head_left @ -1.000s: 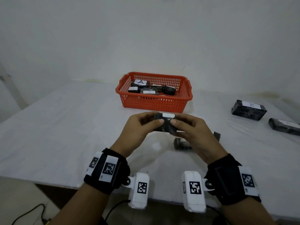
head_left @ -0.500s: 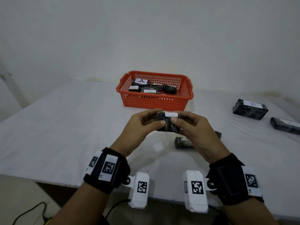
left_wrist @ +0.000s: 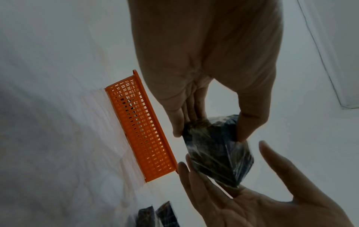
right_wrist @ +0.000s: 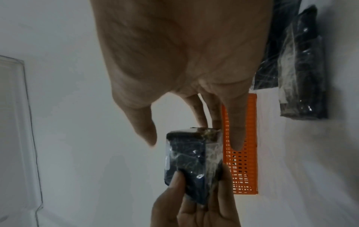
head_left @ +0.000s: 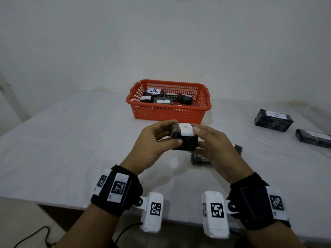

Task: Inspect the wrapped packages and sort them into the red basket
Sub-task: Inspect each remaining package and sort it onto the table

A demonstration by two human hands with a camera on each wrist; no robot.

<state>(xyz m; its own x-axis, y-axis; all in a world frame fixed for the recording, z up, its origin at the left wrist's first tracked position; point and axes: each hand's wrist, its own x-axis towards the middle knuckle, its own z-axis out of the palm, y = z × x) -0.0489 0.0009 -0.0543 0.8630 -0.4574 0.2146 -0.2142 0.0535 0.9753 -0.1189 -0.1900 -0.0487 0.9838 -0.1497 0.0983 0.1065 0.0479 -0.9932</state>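
White desk. Red basket far centre, wrapped packages inside, some labelled A. B-labelled package on desk, far right. Held package above desk, near basket: left hand fingers pinching it; right hand fingers spread, fingertips touching its end.

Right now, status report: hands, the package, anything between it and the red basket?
Left hand grips the wrapped package above the table. Right hand touches it, thumb clear. White label up, letter faint. Nothing between it and the red basket.
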